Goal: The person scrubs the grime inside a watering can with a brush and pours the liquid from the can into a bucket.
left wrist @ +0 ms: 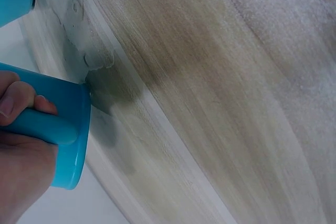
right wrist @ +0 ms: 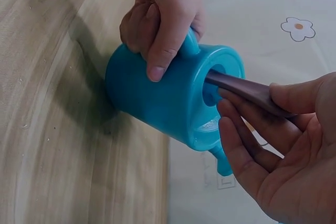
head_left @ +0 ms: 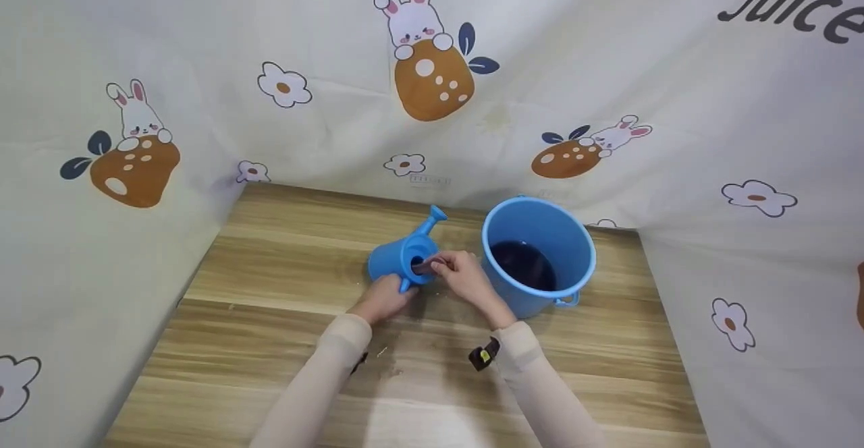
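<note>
My left hand (head_left: 383,297) grips the handle of a small blue watering can (head_left: 386,261). The can leans, its round mouth turned to the right in the head view and its spout pointing to the back. Between thumb and fingers, my right hand (head_left: 466,278) pinches a smooth, dark purplish-brown tapered piece (right wrist: 244,90). The narrow end of this piece goes into the can's mouth, where its tip is hidden; its kind I cannot tell. In the right wrist view, the left thumb (right wrist: 160,66) lies along the can's side.
A larger blue bucket (head_left: 540,222) with dark liquid (head_left: 523,267) at its bottom stands just right of my right hand. Wet patches (left wrist: 97,59) show on the wooden tabletop (head_left: 283,279). Cloth printed with rabbits (head_left: 324,137) hangs behind the table and along both sides.
</note>
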{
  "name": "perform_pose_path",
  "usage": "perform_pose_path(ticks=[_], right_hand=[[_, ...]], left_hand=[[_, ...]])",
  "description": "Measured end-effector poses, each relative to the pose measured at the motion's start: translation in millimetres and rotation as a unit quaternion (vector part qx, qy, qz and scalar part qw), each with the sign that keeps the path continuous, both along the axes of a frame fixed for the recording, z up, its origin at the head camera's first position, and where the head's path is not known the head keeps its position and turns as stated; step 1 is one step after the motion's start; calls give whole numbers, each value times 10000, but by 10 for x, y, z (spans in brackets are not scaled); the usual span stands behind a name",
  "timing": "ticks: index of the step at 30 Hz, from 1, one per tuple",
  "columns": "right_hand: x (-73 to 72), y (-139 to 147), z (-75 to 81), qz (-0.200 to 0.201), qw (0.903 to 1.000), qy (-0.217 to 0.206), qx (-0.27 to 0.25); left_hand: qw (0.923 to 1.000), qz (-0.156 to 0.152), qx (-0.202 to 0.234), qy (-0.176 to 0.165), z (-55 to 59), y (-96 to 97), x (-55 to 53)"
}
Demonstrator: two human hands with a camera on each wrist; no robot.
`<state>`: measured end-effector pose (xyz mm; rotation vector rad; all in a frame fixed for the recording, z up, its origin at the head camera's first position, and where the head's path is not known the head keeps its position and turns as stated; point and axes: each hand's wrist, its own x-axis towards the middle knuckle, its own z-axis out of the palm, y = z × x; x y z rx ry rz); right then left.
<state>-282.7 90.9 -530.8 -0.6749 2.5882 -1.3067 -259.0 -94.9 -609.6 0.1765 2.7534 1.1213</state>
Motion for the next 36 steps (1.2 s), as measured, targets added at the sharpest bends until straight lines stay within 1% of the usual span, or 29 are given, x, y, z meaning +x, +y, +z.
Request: perform_pose_path(ticks=[4,9,18,25,29,36], right_hand=[[-4,-19,-23,-32,9999,94,76],[-6,-30,-42,22,9998,183,115],[-15,-62,-89,234,9994,267,-24],[-8,-82,-115,179,9997,129,-90],[-16,-72,-123,258,9994,92,-198],[-43,-13,-110,377,9977,-393,-401]], left_hand=[[10000,-24,42,-60,-4,-3,0],[9999,-48,106,-104,5,-3,10],[9997,-68,90,-194,29,-10,16],[9998,-67,29,-181,33,-6,4],[9998,-70,19,-190,40,-3,8],[9999,-49,-5,-127,34,2,16]])
